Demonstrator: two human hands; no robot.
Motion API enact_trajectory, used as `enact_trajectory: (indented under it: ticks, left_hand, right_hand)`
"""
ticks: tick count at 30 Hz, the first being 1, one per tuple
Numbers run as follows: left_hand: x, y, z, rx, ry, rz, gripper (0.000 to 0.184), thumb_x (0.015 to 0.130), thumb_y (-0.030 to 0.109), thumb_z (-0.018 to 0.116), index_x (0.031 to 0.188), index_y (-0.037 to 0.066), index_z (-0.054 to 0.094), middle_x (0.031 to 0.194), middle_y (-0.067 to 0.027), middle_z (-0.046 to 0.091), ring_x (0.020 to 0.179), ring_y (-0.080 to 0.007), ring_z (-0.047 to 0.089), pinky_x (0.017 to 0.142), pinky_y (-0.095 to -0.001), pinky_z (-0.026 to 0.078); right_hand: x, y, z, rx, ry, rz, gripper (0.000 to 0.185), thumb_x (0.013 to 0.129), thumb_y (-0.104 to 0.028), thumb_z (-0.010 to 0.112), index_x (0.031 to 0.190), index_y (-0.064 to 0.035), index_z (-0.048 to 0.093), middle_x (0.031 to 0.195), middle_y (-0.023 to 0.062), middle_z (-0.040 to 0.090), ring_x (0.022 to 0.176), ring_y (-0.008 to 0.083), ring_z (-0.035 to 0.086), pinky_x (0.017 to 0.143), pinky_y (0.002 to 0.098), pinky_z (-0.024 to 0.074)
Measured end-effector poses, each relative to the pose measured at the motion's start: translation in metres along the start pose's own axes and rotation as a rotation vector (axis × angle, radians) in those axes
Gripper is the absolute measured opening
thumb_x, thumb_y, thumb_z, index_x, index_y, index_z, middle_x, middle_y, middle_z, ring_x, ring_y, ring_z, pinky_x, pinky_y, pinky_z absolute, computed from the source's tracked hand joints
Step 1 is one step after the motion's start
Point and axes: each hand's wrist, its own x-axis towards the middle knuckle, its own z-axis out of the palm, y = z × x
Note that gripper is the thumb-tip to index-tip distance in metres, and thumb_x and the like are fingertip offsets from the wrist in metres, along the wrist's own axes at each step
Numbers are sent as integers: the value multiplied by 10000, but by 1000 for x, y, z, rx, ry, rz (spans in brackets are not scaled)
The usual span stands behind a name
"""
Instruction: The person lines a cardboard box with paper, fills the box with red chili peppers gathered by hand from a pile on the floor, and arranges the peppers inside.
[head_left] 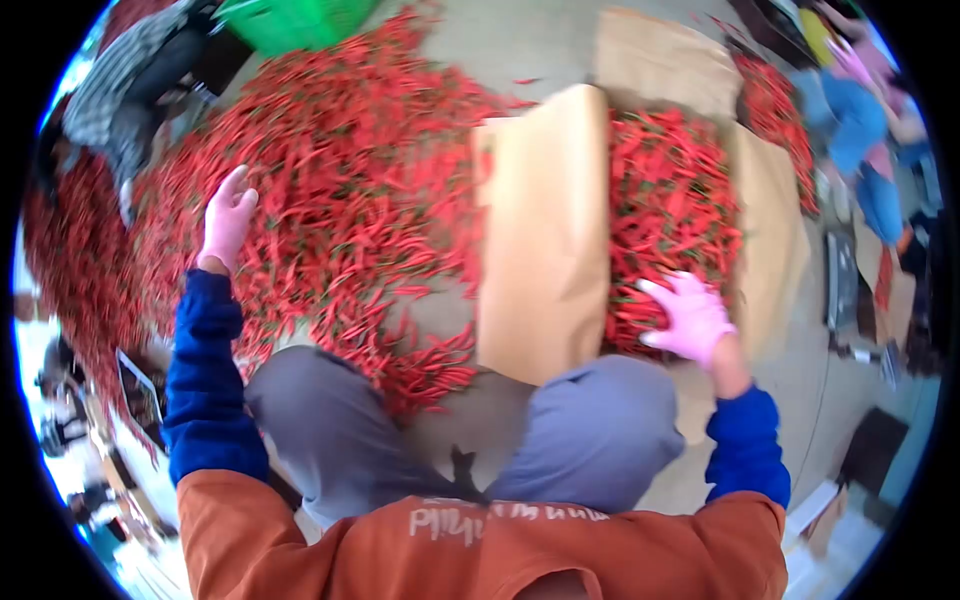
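My left hand [230, 218], in a pink glove, hovers at the left over the large heap of red chilies [330, 190]; its fingers are slightly bent and apart, with nothing seen in them. On the right, my right hand [688, 318], also gloved in pink, is at the near end of the chilies [670, 200] packed in a paper-lined box, its fingers spread on or just above them. Brown paper flaps [545, 240] stand up along the left side of these chilies, and another flap [768, 230] opens out to the right.
A green crate [295, 22] is at the top. A co-worker in a checked shirt [130, 80] bends at the upper left; another person in blue trousers [855, 125] sits at the upper right beside more chilies [778, 120]. A dark object [873, 450] lies at the lower right.
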Motion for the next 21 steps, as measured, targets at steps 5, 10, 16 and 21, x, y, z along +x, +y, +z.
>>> enact_trajectory:
  ticks: [5,10,16,21]
  left_hand:
    - [-89,-191,-71,37,446,-225,541,884,169,590,1330,-70,399,1232,-162,556,1088,-213,559,927,-295,435]
    - [-148,-292,-57,-124,426,-744,873,846,471,626,1410,-67,234,1317,-202,482,1204,-275,471,1015,-341,362]
    - [-91,-240,-26,-321,425,-475,917,857,518,586,1450,-37,160,1493,-220,232,1386,-293,234,1119,-352,208]
    - [-67,-240,-7,29,366,-532,1003,737,634,651,1439,29,267,1435,-270,275,1330,-386,304,1085,-406,276]
  right_hand:
    - [46,-52,-99,-117,282,5,556,755,-391,688,1251,-171,562,1400,161,401,1274,346,395,1030,435,377]
    - [237,-189,-102,807,-172,-356,735,832,-421,668,1413,-96,357,1325,207,480,1149,259,528,946,352,431]
    - [390,-294,-5,1383,149,114,988,792,-571,643,1458,-13,173,1478,173,305,1373,303,275,1102,404,246]
    - [372,-370,9,1545,39,90,1032,759,-591,669,1478,-61,152,1511,147,248,1400,272,200,1110,410,203]
